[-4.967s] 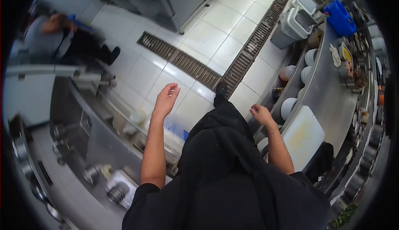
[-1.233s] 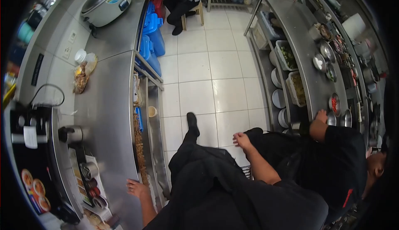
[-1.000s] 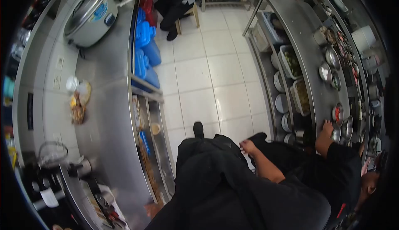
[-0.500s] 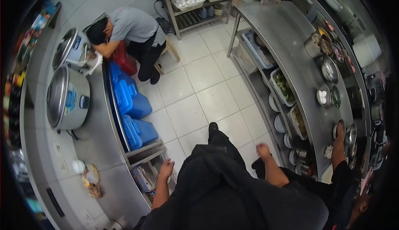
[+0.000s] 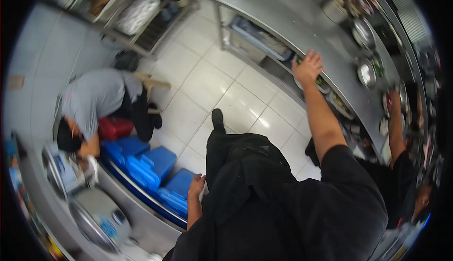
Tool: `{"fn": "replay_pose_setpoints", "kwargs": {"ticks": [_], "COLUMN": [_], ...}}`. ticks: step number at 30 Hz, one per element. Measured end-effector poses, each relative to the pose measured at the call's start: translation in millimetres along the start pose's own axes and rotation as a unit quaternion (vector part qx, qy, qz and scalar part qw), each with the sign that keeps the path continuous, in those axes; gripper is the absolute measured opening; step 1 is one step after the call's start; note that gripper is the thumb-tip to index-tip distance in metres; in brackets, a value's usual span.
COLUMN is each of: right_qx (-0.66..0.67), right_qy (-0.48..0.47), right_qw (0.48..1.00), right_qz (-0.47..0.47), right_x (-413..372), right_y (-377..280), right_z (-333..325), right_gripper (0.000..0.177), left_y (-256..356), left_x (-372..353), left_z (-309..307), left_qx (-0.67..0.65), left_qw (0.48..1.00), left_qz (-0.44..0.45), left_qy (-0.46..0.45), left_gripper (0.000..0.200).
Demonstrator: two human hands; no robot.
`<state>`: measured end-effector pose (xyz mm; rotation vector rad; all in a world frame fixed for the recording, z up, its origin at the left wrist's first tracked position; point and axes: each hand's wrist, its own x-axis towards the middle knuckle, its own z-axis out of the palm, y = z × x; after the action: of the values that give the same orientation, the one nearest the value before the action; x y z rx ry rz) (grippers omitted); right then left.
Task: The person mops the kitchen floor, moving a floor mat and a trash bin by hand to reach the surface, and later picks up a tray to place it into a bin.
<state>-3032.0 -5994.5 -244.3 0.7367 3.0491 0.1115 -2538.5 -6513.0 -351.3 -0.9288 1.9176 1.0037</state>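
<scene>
My right hand [image 5: 309, 66] reaches out with its fingers spread and holds nothing. It overlaps the front edge of the steel worktable [image 5: 278, 13] in this view, right over a tub of green leafy vegetables [image 5: 322, 82] on the shelf below. Low at my left side hangs my left hand [image 5: 197, 184], empty, with its fingers loosely bent. Blue lidded bins [image 5: 158, 162] stand under the left counter, close to that hand.
A person in a grey shirt [image 5: 96, 93] sits leaning on the left counter beside rice cookers [image 5: 101, 218]. Another person's arm [image 5: 396, 129] reaches among metal bowls [image 5: 366, 72] on the right. A rack with egg trays [image 5: 138, 15] stands at the back. White tiles [image 5: 203, 86] cover the floor.
My right hand has risen from beside my body and stretched out to the worktable's edge, its fingers opening. My view has turned to the right and moved forward. The left hand stays low.
</scene>
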Motion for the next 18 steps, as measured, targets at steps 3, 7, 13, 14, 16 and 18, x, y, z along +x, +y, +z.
{"fn": "replay_pose_setpoints", "kwargs": {"ticks": [3, 7, 13, 14, 16, 18], "right_qx": [-0.013, -0.009, 0.171, 0.26, 0.339, 0.331], "right_qy": [-0.001, -0.045, -0.104, -0.063, -0.002, -0.005], "right_qw": [0.999, 0.997, 0.979, 0.963, 0.938, 0.939], "right_qz": [0.053, 0.056, 0.027, 0.044, 0.065, 0.088], "right_x": [4.2, 9.6, -8.8, -32.9, -110.9, -213.8], "right_y": [-27.1, -21.7, 11.2, 16.3, 22.3, 51.9], "right_z": [-4.5, -15.9, -32.1, -25.0, -4.0, 20.3], "right_gripper": [0.109, 0.111, 0.092, 0.081, 0.065, 0.057], "left_y": [44.2, 163.6, 303.2, 318.8, 330.2, 341.6], "left_x": [79.6, 164.2, 200.9, 201.1, 222.5, 217.4], "left_z": [-66.4, -141.0, -177.8, -174.2, -163.2, -139.1], "left_qx": [0.07, 0.102, 0.102, 0.103, 0.181, 0.258], "left_qw": [0.995, 0.984, 0.975, 0.977, 0.964, 0.945], "left_qz": [0.055, 0.144, 0.184, 0.172, 0.152, 0.139], "left_qy": [-0.034, -0.027, -0.074, -0.08, -0.121, -0.144], "left_gripper": [0.055, 0.049, 0.043, 0.042, 0.042, 0.043]}}
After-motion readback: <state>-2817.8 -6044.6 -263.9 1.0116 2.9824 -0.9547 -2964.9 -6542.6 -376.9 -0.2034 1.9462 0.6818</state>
